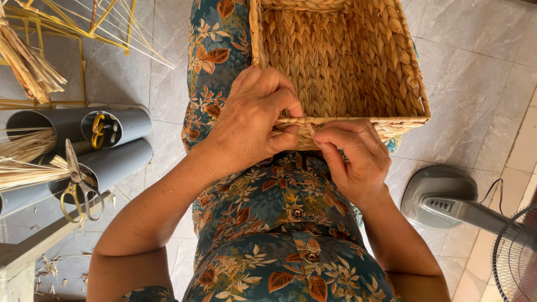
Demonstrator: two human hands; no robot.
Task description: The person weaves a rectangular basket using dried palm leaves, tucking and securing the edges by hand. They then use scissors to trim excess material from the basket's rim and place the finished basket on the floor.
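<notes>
A rectangular woven straw basket (341,61) rests on my lap, its open top facing me. My left hand (251,120) pinches the near rim of the basket between thumb and fingers. Just to its right, my right hand (352,156) pinches a strand of straw at the same rim, its fingers curled in. The two hands nearly touch at the rim's middle. I wear a dark green dress (279,223) with orange leaf print.
At the left, grey plastic tubes (117,145) hold straw stalks and yellow-handled scissors (78,184). More loose straw (28,61) lies at the top left. A grey fan base (442,196) and its grille (517,254) stand on the tiled floor at right.
</notes>
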